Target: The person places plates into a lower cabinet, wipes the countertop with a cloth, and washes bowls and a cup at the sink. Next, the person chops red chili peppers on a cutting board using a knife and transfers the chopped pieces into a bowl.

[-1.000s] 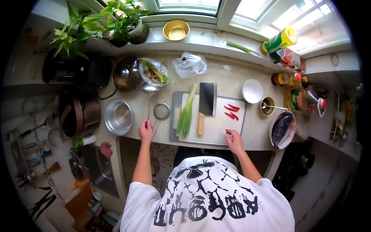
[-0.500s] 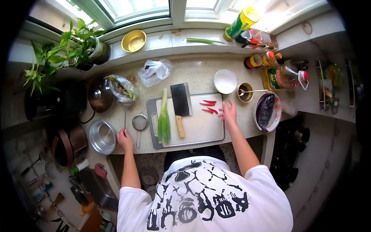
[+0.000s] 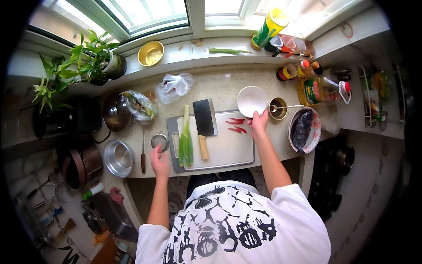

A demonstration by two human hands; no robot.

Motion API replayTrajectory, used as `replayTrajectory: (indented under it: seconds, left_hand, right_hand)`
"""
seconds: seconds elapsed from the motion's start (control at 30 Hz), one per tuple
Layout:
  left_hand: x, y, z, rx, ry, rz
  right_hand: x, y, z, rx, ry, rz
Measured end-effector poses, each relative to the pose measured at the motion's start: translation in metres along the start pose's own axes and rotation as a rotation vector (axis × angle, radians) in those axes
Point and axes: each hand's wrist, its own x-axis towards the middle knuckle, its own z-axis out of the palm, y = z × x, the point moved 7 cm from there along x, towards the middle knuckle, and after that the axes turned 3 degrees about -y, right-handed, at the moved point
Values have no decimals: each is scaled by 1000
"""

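Note:
My right hand (image 3: 259, 123) grips the near rim of a white bowl (image 3: 252, 101), which is tilted at the board's back right corner. My left hand (image 3: 160, 163) has its fingers apart, holding nothing, just in front of a small strainer (image 3: 159, 141). Between the hands lies the cutting board (image 3: 224, 154). On it are green scallion stalks (image 3: 185, 141), a cleaver (image 3: 205, 119) with a wooden handle, and several red chilies (image 3: 236, 129). A ladle with a brown handle (image 3: 143, 163) lies left of my left hand.
A metal pot (image 3: 118, 158), a lidded pan (image 3: 117, 112) and plastic bags (image 3: 175, 87) are at the left and back. At right are a small tin with a spoon (image 3: 278, 109), a fish (image 3: 302, 130) in a patterned bowl (image 3: 314, 132), and an oil bottle (image 3: 320, 91).
My left hand has let go of the ladle handle and moved right towards the strainer. My right hand has reached up and taken hold of the white bowl, which now tilts.

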Motion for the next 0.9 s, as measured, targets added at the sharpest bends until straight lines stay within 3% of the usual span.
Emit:
replayTrajectory:
  seconds: [0.07, 0.3, 0.4, 0.67, 0.9]
  left_hand:
    - [-6, 15, 30, -234, -116, -63]
    - [-30, 110, 89, -992, -597, -306]
    - [-42, 127, 83, -1144, -630, -425]
    - [-64, 78, 38, -1165, -410, -331]
    - [-117, 40, 4, -1356, -207, -400]
  right_hand:
    - [-28, -11, 1, -29, -73, -121]
    - [-149, -36, 45, -105, -517, 0]
    - [-180, -22, 63, -157, -641, 49]
    - [-238, -16, 104, -241, -883, 94]
    - [-279, -1, 130, -350, -1036, 145]
